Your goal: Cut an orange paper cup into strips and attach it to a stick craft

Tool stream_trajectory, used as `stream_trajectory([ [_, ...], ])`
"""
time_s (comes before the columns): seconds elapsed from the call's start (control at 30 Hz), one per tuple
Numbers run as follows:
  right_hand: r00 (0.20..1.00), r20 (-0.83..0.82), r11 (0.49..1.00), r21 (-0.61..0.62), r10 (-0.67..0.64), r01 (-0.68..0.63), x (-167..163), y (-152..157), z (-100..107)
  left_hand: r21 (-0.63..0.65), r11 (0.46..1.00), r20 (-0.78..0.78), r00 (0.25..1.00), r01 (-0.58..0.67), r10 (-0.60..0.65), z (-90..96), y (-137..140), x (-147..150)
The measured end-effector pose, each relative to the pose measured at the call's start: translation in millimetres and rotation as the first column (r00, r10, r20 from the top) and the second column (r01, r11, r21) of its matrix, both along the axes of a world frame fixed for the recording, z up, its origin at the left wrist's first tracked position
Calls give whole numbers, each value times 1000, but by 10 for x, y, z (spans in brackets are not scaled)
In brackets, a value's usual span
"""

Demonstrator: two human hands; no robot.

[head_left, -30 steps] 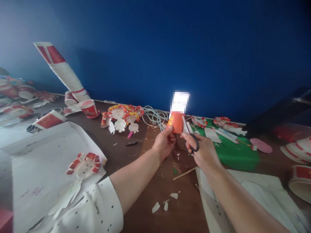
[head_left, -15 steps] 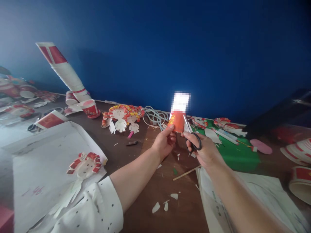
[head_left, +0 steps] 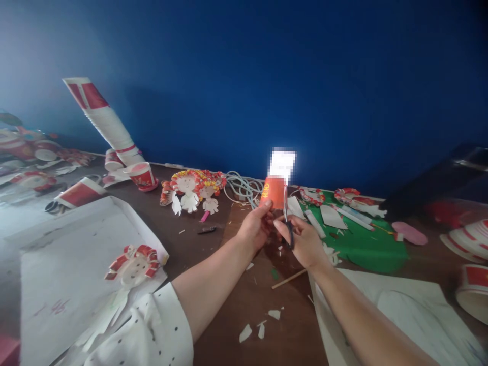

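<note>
My left hand (head_left: 256,226) pinches the lower edge of a red-orange printed piece (head_left: 273,193), which looks like paper cup card and carries yellow lettering. Its upper part is a bright white, blurred-out patch. Black-handled scissors (head_left: 285,206) are in my right hand (head_left: 303,243), fingers closed round the loops. The blades point upward along the right side of the red-orange piece and look close together. Whether they are biting into the card I cannot tell. Small white paper scraps (head_left: 246,333) lie on the brown table below my hands.
Paper dolls with red and yellow braided rims (head_left: 188,190) and coiled cables (head_left: 244,185) lie against the blue wall. A leaning stack of paper cups (head_left: 110,127) and a white box lid (head_left: 57,284) are left. On the right are green sheet (head_left: 366,249), paper sheets (head_left: 412,300) and cups (head_left: 473,290).
My right hand has moved left and slightly down with the scissors. The blades, slanted and spread before, now stand nearly upright and closer together. My left hand keeps its grip on the piece.
</note>
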State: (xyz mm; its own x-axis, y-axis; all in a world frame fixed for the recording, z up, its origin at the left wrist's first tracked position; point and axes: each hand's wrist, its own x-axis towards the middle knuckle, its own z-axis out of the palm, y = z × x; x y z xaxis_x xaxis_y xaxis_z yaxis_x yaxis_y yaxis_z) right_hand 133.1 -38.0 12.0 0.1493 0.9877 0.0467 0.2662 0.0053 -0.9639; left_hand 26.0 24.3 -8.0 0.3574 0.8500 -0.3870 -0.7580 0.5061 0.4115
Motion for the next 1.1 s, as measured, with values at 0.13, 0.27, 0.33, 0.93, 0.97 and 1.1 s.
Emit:
stream_trajectory([
  [0.13, 997, 52, 998, -1, 62, -62, -41, -28, -98, -32, 997, 4, 998, -66, 66, 55, 6, -8],
  [0.27, 978, 179, 992, 38, 108, -117, -71, -58, -188, -53, 996, -33, 997, -78, 76, 100, -8, -18],
  [0.33, 968, 234, 993, 53, 88, -103, -82, -68, -222, -60, 996, -30, 997, -70, 69, 107, -15, -24],
  [0.93, 976, 214, 999, 29, 31, -38, -164, -155, -232, -67, 987, 66, 986, -149, 154, -6, 98, -51],
  [0.97, 977, 212, 999, 24, 29, -35, -169, -157, -228, -66, 987, 72, 986, -146, 151, -12, 101, -55],
  [1.1, 974, 223, 999, 16, 30, -34, -180, -168, -223, -47, 989, 86, 986, -137, 141, -35, 112, -66],
])
